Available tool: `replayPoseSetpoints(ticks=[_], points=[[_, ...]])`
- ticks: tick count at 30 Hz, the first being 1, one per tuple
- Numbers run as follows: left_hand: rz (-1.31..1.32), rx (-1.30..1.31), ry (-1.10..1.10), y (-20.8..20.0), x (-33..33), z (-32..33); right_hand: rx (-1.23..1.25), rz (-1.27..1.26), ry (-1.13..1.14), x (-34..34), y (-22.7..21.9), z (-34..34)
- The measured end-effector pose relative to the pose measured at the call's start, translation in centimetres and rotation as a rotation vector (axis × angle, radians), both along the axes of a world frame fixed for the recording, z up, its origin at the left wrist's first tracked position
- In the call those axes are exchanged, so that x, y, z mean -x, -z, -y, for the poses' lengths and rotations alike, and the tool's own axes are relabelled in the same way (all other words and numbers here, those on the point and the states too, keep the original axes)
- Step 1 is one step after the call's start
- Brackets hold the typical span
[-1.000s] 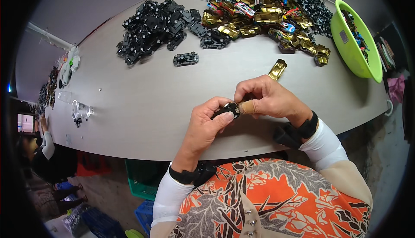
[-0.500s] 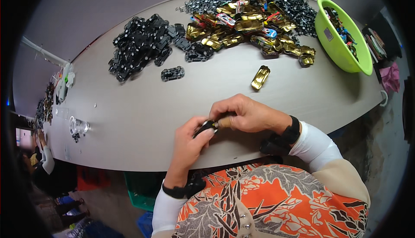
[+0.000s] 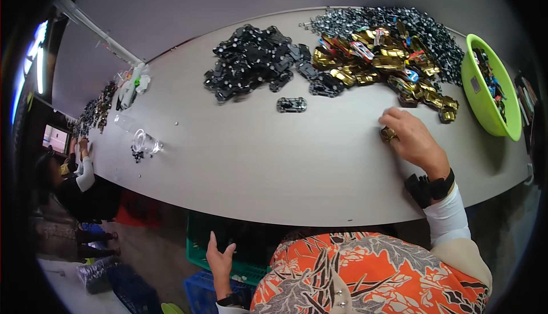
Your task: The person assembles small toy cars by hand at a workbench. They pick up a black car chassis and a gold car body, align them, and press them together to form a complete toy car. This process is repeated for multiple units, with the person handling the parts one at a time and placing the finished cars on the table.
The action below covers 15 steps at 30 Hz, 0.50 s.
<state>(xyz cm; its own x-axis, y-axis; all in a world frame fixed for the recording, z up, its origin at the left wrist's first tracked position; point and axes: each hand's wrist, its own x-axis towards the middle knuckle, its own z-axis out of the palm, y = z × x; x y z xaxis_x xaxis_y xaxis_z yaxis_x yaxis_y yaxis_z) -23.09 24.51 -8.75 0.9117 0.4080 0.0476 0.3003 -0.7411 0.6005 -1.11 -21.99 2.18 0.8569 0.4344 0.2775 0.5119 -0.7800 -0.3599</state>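
Note:
My right hand (image 3: pixel 416 141) reaches over the right part of the table, its fingers closed round a gold toy car body (image 3: pixel 388 135), which they partly hide. Off the table's front edge, low on the left, my left hand (image 3: pixel 221 261) is over a green crate (image 3: pixel 197 240). Its thumb and forefinger are spread, and I see nothing between them. A single dark toy car chassis (image 3: pixel 291 105) lies by itself in front of a heap of black chassis (image 3: pixel 251 60). Shiny gold car bodies (image 3: pixel 391 63) are piled to the right of that heap.
Small metallic parts (image 3: pixel 451 45) are heaped behind the gold bodies. A lime green basin (image 3: pixel 476 100) of colourful pieces stands at the right. Left on the table are a clear cup (image 3: pixel 144 141) and small dark bits. Another person (image 3: pixel 85 171) sits farther left. A blue crate (image 3: pixel 208 294) is below.
My hands have parted: the left dropped to the crate, and the small dark piece they held is out of sight. My right hand moved out onto the lone gold body. The view shifted left.

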Motion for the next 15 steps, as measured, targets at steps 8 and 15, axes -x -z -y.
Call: replayPoseSetpoints(ticks=[8, 15], points=[[0.464, 0.044, 0.655, -13.0, -17.8, 11.5, -0.396, -0.221, -0.001, -0.1, 0.5, -4.1], [0.444, -0.075, 0.856, -8.9, -27.9, 22.3, -0.527, -0.363, 0.07, 1.3, 1.4, -5.1]])
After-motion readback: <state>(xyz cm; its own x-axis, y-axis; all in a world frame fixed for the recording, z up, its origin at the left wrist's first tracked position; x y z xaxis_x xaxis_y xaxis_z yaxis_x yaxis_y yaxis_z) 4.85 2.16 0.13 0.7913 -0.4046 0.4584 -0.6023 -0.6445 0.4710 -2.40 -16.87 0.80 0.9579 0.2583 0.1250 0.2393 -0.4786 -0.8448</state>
